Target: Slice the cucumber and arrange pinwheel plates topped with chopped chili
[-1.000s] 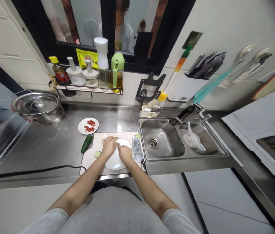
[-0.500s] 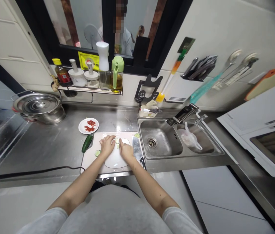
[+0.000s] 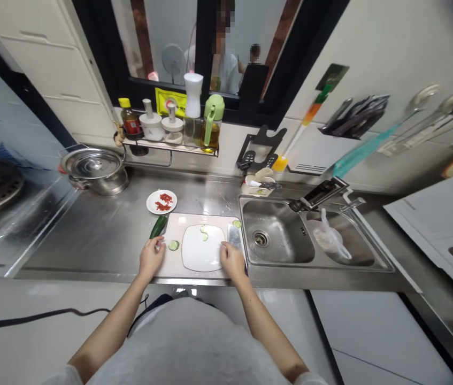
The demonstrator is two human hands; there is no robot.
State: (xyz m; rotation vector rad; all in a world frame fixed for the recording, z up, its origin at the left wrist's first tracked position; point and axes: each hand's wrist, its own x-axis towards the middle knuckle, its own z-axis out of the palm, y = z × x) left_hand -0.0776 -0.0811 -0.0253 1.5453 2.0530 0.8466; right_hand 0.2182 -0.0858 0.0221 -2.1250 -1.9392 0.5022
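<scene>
Countertop point(image 3: 90, 240): steel, across the middle of the frame.
Double sink point(image 3: 278, 251): right of centre; drain strainer point(image 3: 260, 238) in left basin, plastic bag point(image 3: 328, 238) in right basin, pale contents unclear.
Shelf point(image 3: 188, 148): upper centre-left; carries yellow-capped bottle point(image 3: 131, 120) of dark liquid, two jars point(image 3: 152, 127) with knobbed lids, white-topped bottle point(image 3: 193, 107), green-topped jug point(image 3: 212, 125) with yellow liquid low inside.
Pot point(image 3: 109, 183): left of frame, lidded, contents hidden.
Cutting board point(image 3: 176, 219): lower centre, flat.
Square white plate point(image 3: 200, 254): on the board; two pale cut pieces point(image 3: 205, 237) near its upper edge.
Right hand point(image 3: 233, 260): fingers curled at the plate's right edge; cannot tell whether it grips.
Left hand point(image 3: 152, 259): at the board's left edge, fingers half curled; cannot tell whether it holds anything.
Knife point(image 3: 235, 234): board's right side, partly behind the right hand.
Round plate point(image 3: 152, 202): left of centre; chopped red bits point(image 3: 164, 201) inside.
Caddy point(image 3: 255, 190): above sink's left corner; contents blurred.
Cucumber point(image 3: 158, 226): along the board's upper left edge, above the left hand.
Slices point(image 3: 174, 245): one left of plate, one at board's upper right.
</scene>
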